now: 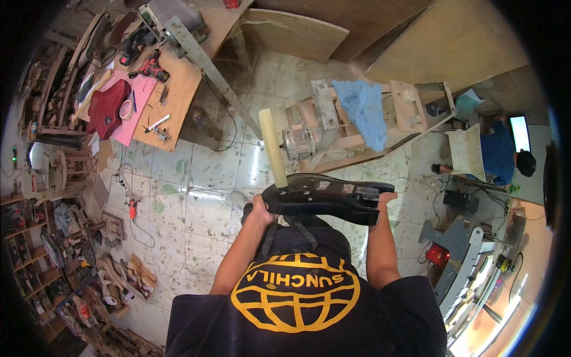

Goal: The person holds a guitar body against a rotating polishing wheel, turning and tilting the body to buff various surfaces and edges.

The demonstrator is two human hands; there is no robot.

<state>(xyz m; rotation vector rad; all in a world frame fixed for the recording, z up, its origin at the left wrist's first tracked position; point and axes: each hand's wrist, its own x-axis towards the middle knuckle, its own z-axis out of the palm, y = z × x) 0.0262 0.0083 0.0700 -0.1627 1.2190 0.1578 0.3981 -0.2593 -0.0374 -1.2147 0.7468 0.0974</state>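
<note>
A glossy black electric guitar body point(324, 205) lies level across in front of me, with cut-outs and small holes in its top face. My left hand point(260, 212) is closed on its left end. At the other end my right hand point(383, 203) grips the right side, partly hidden behind the body. The pale yellow buffing wheel point(273, 149) stands edge-on just beyond, its near rim touching or almost touching the guitar body's upper left part. A motor point(297, 143) carries the wheel. I cannot tell whether the wheel is spinning.
The wheel's wooden frame point(357, 156) bears a blue cloth point(364, 110). A workbench point(178, 128) at far left holds a red guitar body point(109, 107) and a cordless drill point(153, 68). Wood pieces point(125, 276) lie at left. A person point(499, 153) sits at far right.
</note>
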